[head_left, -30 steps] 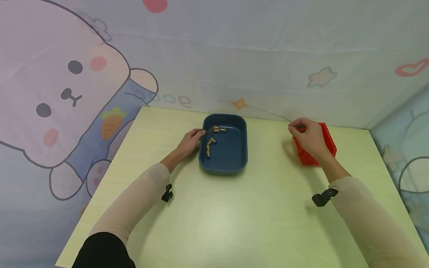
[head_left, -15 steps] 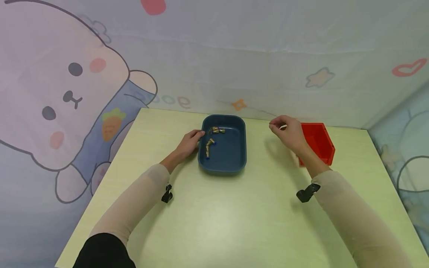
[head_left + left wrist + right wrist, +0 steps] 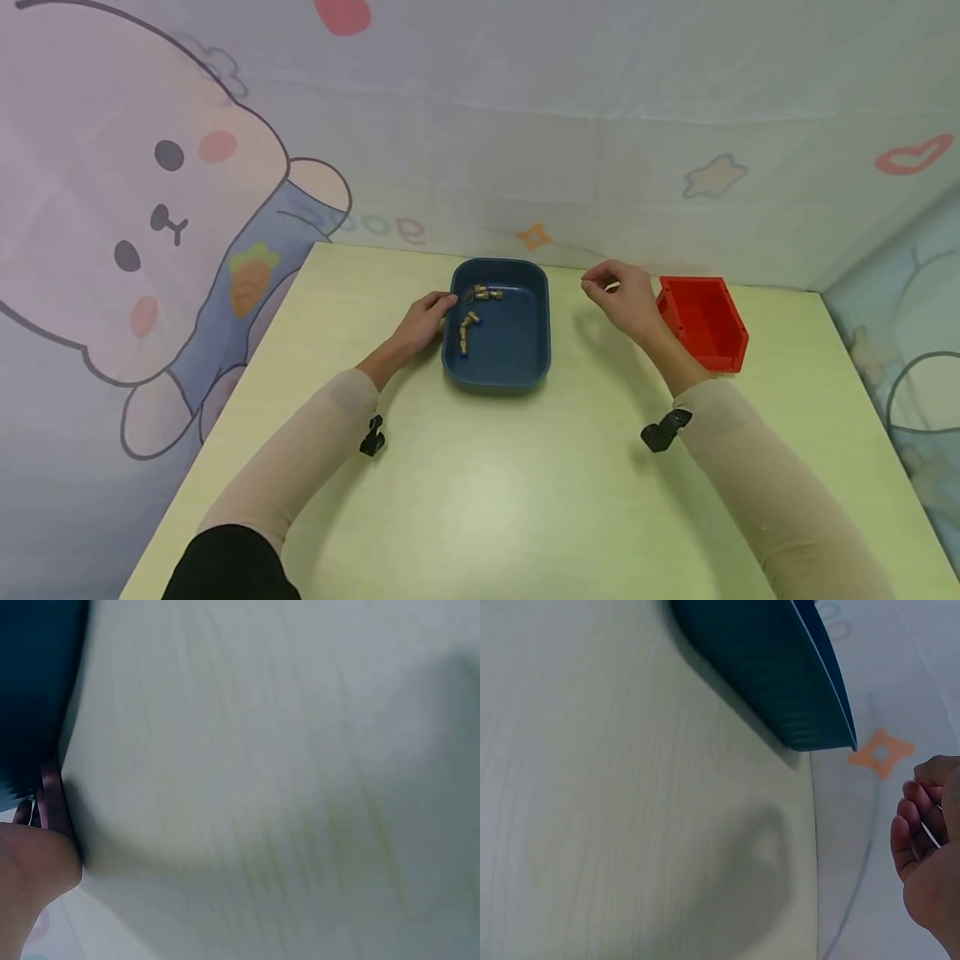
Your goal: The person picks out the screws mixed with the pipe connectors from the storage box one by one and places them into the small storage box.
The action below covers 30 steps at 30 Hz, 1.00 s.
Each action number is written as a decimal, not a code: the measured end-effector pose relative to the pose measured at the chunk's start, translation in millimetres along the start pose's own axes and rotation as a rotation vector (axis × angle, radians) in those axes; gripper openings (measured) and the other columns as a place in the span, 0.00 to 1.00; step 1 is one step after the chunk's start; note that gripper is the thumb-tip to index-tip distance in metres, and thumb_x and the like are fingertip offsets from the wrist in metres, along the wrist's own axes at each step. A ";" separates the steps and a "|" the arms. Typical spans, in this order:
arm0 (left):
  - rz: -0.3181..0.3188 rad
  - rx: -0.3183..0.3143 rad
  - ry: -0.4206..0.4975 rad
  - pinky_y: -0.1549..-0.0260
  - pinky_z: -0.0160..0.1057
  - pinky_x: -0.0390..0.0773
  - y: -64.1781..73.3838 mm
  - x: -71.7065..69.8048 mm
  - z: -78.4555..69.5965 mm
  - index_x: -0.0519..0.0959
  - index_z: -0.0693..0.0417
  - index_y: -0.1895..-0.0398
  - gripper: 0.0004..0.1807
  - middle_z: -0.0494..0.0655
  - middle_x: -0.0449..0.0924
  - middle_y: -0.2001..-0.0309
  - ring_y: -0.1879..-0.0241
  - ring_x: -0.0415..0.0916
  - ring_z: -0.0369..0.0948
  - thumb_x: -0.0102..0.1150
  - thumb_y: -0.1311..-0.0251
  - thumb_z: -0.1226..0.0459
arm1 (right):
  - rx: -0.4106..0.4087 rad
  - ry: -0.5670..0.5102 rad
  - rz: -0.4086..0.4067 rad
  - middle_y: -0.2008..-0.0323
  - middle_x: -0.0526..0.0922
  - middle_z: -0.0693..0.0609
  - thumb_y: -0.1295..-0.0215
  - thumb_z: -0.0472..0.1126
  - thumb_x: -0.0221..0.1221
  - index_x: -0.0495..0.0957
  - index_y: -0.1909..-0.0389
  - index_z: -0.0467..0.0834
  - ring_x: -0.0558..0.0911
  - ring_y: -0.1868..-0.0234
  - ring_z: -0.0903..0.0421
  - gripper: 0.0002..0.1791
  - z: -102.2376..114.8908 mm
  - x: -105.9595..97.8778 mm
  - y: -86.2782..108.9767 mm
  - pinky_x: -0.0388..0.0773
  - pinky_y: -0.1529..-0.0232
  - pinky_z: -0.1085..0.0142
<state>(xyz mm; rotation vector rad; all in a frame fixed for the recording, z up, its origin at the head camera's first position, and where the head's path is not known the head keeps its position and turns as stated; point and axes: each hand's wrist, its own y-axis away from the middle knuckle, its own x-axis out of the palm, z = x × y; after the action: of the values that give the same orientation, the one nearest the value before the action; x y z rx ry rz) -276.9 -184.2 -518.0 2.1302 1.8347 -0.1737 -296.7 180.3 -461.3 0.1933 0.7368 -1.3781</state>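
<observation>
A dark blue plastic tray (image 3: 517, 342) sits toward the back of the table. Several small brass fittings (image 3: 472, 318) with blue ends lie along its left side. My left hand (image 3: 420, 323) grips the left rim, thumb over the edge and fingers against the outer wall, partly hidden in the left wrist view. My right hand (image 3: 621, 296) is raised between the tray and a red bin (image 3: 708, 325). Its fingers (image 3: 901, 832) are curled and the thumb meets the index fingertip. I cannot tell whether something small is pinched there.
A pale wooden table (image 3: 480, 483) carries both containers. Behind it hangs a printed cloth (image 3: 600, 142) that meets the table's back edge. A grey cable (image 3: 892, 408) loops beyond the right edge.
My right hand has moved left from over the red bin, uncovering it, toward the blue tray. The left hand has stayed on the tray's rim, and the fittings lie as before.
</observation>
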 end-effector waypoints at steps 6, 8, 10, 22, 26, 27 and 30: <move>-0.001 -0.009 -0.012 0.25 0.56 0.62 -1.0 -1.0 1.3 0.70 0.55 0.24 0.33 0.57 0.71 0.26 0.26 0.67 0.54 0.46 0.19 0.44 | 0.008 -0.034 0.011 0.63 0.85 0.43 0.26 0.35 0.65 0.86 0.55 0.36 0.81 0.60 0.51 0.07 5.1 11.0 -1.3 0.77 0.56 0.74; 0.000 -0.013 -0.013 0.25 0.56 0.62 -0.6 -1.1 1.7 0.70 0.56 0.23 0.33 0.57 0.70 0.26 0.26 0.67 0.54 0.47 0.19 0.44 | 0.012 -0.042 0.018 0.63 0.85 0.43 0.27 0.35 0.65 0.86 0.55 0.36 0.81 0.60 0.52 0.07 6.3 14.3 -1.5 0.78 0.56 0.74; 0.002 -0.012 -0.017 0.25 0.56 0.62 0.2 -0.8 1.9 0.69 0.56 0.23 0.33 0.57 0.70 0.25 0.26 0.67 0.54 0.47 0.19 0.44 | 0.013 -0.047 0.021 0.63 0.85 0.43 0.27 0.35 0.65 0.86 0.55 0.35 0.82 0.61 0.52 0.06 8.2 17.4 -1.4 0.78 0.56 0.74; -0.002 -0.006 -0.030 0.25 0.55 0.62 2.2 -1.1 1.0 0.69 0.56 0.23 0.34 0.57 0.70 0.26 0.26 0.67 0.54 0.46 0.19 0.43 | 0.015 -0.095 0.051 0.63 0.86 0.42 0.28 0.34 0.67 0.86 0.55 0.35 0.82 0.61 0.52 0.06 25.0 38.2 -11.3 0.79 0.56 0.69; 0.000 -0.009 -0.029 0.25 0.55 0.62 1.6 -1.7 2.1 0.69 0.55 0.23 0.33 0.57 0.70 0.26 0.26 0.67 0.54 0.46 0.19 0.44 | 0.031 -0.132 0.072 0.62 0.86 0.42 0.28 0.35 0.68 0.86 0.55 0.35 0.83 0.60 0.51 0.07 30.0 44.4 -13.6 0.80 0.55 0.66; 0.001 -0.009 -0.029 0.25 0.55 0.61 1.1 -2.0 2.4 0.69 0.56 0.23 0.33 0.57 0.70 0.26 0.26 0.67 0.54 0.45 0.19 0.44 | 0.038 -0.141 0.078 0.61 0.86 0.42 0.28 0.35 0.68 0.86 0.54 0.35 0.83 0.59 0.51 0.07 30.6 46.0 -14.2 0.80 0.55 0.66; -0.001 -0.008 -0.028 0.25 0.55 0.61 0.9 -1.5 2.5 0.69 0.56 0.23 0.33 0.57 0.70 0.26 0.26 0.67 0.54 0.46 0.19 0.44 | 0.065 -0.179 0.098 0.58 0.87 0.42 0.27 0.35 0.67 0.86 0.52 0.35 0.83 0.56 0.49 0.09 32.3 50.4 -15.7 0.80 0.56 0.65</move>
<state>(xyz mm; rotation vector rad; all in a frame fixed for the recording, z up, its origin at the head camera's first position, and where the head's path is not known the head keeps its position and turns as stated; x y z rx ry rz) -276.0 -186.5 -519.7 2.1103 1.8179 -0.1952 -299.1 118.5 -461.1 0.1532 0.5279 -1.3077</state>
